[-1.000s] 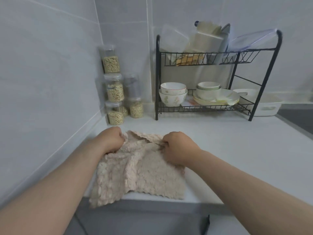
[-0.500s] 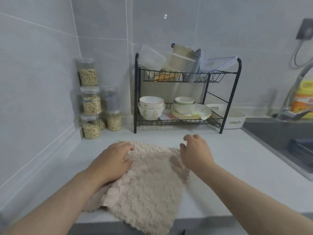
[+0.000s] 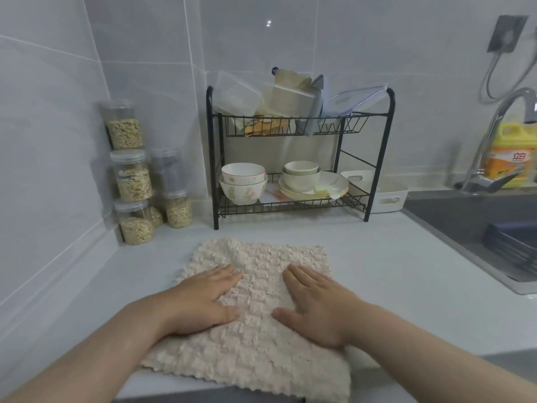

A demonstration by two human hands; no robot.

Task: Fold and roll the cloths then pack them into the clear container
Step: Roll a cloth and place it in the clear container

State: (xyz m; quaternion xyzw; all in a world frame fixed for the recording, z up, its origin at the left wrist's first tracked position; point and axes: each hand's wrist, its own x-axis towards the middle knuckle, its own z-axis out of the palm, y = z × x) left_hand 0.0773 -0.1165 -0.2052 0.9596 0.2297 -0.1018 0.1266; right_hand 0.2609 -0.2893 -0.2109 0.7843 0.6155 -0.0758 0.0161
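The cloth point(image 3: 250, 324) lies spread on the worktop point(image 3: 392, 271), near edge overhanging. Left hand point(image 3: 200, 303) and right hand point(image 3: 316, 309) press it flat, fingers extended, grasping nothing. Step: smoothing before folding. Next: grip one edge. Clear containers sit on the rack point(image 3: 299, 158).

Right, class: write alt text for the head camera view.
Both hands, left and right, press flat on a beige cloth spread on a white counter. Behind stand a black dish rack and jars.
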